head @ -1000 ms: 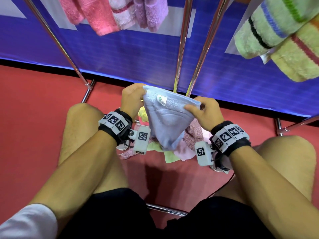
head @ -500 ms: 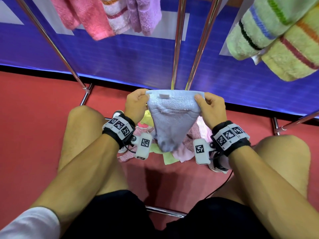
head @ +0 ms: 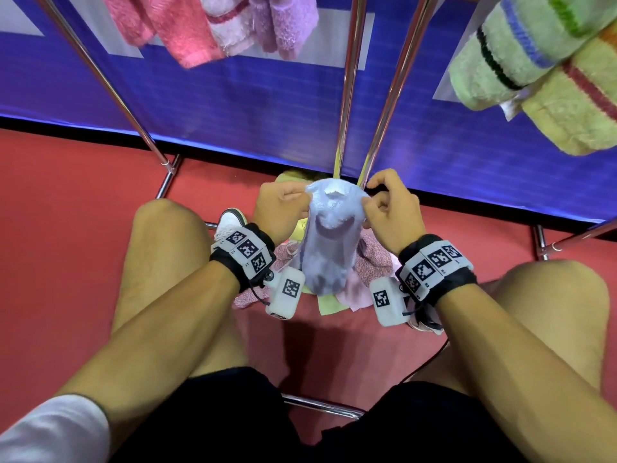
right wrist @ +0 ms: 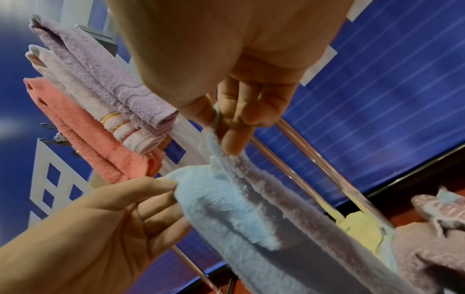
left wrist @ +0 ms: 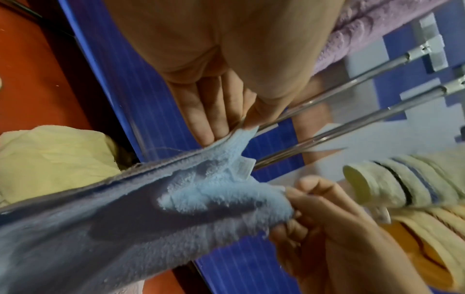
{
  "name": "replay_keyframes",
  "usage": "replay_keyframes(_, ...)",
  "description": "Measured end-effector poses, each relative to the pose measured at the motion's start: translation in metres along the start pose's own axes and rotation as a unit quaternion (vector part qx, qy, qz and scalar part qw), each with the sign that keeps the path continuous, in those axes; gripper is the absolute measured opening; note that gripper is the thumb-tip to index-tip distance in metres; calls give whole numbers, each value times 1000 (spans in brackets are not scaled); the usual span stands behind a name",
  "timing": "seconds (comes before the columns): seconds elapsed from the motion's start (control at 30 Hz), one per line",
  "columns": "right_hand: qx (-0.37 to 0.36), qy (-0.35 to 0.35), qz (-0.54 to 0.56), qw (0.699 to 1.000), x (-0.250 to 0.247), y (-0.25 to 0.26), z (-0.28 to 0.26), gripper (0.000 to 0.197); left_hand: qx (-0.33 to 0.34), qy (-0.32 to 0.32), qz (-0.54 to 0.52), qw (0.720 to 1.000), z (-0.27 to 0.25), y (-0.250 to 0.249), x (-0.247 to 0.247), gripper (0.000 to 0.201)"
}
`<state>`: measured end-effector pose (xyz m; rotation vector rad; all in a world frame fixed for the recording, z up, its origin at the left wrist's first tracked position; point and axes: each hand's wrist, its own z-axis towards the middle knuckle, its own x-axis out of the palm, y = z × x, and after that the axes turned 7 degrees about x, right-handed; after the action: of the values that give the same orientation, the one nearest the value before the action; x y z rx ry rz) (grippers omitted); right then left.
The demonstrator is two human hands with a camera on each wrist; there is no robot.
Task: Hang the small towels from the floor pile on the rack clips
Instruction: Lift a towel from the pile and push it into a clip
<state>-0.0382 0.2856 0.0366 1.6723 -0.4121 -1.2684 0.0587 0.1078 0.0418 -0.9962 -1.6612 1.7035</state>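
A small light blue towel (head: 329,248) hangs between my two hands, above the floor pile (head: 370,265) of pink, yellow and patterned towels. My left hand (head: 304,199) pinches its upper left edge. My right hand (head: 367,208) pinches the upper right edge. The top edge is bunched into a hump between them. In the left wrist view my left fingers (left wrist: 208,123) and thumb clamp the towel (left wrist: 201,201) near its white label. In the right wrist view my right fingertips (right wrist: 236,137) nip the towel (right wrist: 226,210); the left hand (right wrist: 173,186) holds the other corner.
Two chrome rack poles (head: 347,95) rise just behind the towel, and another pole (head: 100,78) slants at the left. Pink (head: 187,35), white striped and purple towels hang top left; green (head: 521,51) and yellow striped ones top right. My knees flank the pile; a base bar (head: 320,407) lies near.
My hands have come closer together. The towel's top edge, stretched flat half a second ago, is now gathered into a bunch between them.
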Motion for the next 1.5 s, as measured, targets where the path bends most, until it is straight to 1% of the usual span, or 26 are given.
replay_keyframes(0.07,-10,15,29,999,4,4,-2,23,12,26,22,999,-1,8,4,27)
replay_keyframes(0.13,-11,34,45,998,8,5,-2,27,28,48,45,997,-4,12,6,24)
replay_keyframes(0.27,-4,79,47,996,16,1,-4,35,42,83,50,994,-9,9,11,32)
replay_keyframes(0.3,-6,87,48,995,18,1,-5,35,50,90,57,993,-10,8,12,33)
replay_keyframes(0.33,-15,90,40,995,18,1,-6,32,58,95,68,991,-10,7,12,34)
replay_keyframes(0.37,-30,84,23,996,18,2,-6,25,66,99,82,990,-10,7,12,32)
replay_keyframes(0.43,-67,67,-17,995,14,4,-4,14,81,112,114,984,-8,11,11,21)
replay_keyframes(0.5,-102,48,-42,993,11,4,-3,8,89,126,131,979,-8,14,11,14)
replay_keyframes(0.6,-128,26,-45,990,11,2,-1,5,102,137,140,975,-7,18,13,34)
replay_keyframes(0.63,-129,24,-49,990,11,1,-1,5,102,142,141,974,-6,20,13,34)
replay_keyframes(0.73,-135,21,-65,989,12,2,-1,8,107,162,140,971,-8,18,12,21)
replay_keyframes(0.8,-140,15,-69,988,13,2,-1,10,110,183,131,968,-10,14,12,17)
replay_keyframes(1.0,-113,21,-66,991,12,-1,0,15,111,211,128,963,-12,15,13,21)
replay_keyframes(1.13,-109,24,-61,992,11,-4,0,17,100,229,120,961,-11,20,13,29)
replay_keyframes(1.27,-108,22,-62,992,9,-4,1,18,79,232,90,965,-13,14,13,35)
replay_keyframes(1.37,-112,26,-65,991,10,-4,1,18,76,238,81,965,-15,13,13,28)
replay_keyframes(1.5,-120,32,-63,990,11,-3,1,15,74,210,65,973,-13,17,13,21)
